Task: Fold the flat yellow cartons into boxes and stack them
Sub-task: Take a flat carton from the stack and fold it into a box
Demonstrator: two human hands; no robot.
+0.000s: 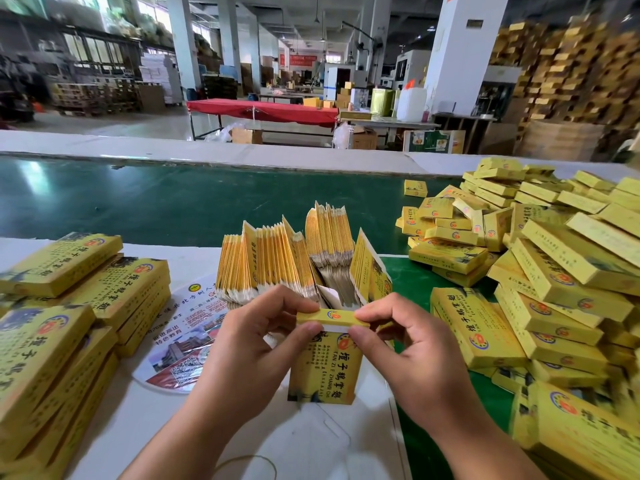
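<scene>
A yellow carton (323, 368) with black characters stands upright in front of me, its top end flap (327, 317) bent over. My left hand (249, 344) pinches the left end of that flap between thumb and fingers. My right hand (401, 344) pinches the right end the same way. Behind the carton, a fanned bundle of flat yellow cartons (287, 261) stands on edge. Folded boxes lie stacked at the left (69, 306) and heaped at the right (540, 271).
A round printed fan (180, 344) lies on the white table between the left stack and my hands. A green conveyor belt (173, 202) runs across behind the bundle. A rubber band (249, 460) lies near the front edge. Factory floor, tables and pallets fill the background.
</scene>
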